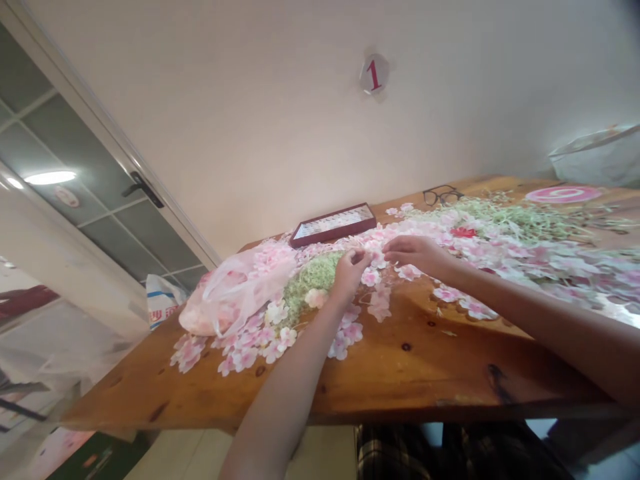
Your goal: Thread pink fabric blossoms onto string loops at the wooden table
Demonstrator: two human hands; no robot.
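Over the middle of a wooden table (pixel 370 380), my left hand (pixel 350 267) is closed in a pinch with the thumb against the fingers. What sits between those fingertips is too small to make out. My right hand (pixel 415 255) faces it from the right, its fingers together and pointing left; anything in them is hidden. Pink and white artificial blossoms (pixel 371 276) lie just beneath and between both hands. Beside my left hand is a heap of pale green artificial stems (pixel 306 280). More loose petals (pixel 345 333) lie near my left forearm.
A clear plastic bag of pink blossoms (pixel 235 293) lies at left. Behind are a dark-red framed tray (pixel 333 225) and eyeglasses (pixel 443 195). Green stems (pixel 520 217), a red flower (pixel 463 233) and a pink round sign (pixel 563 194) spread at right, near a white bag (pixel 600 159).
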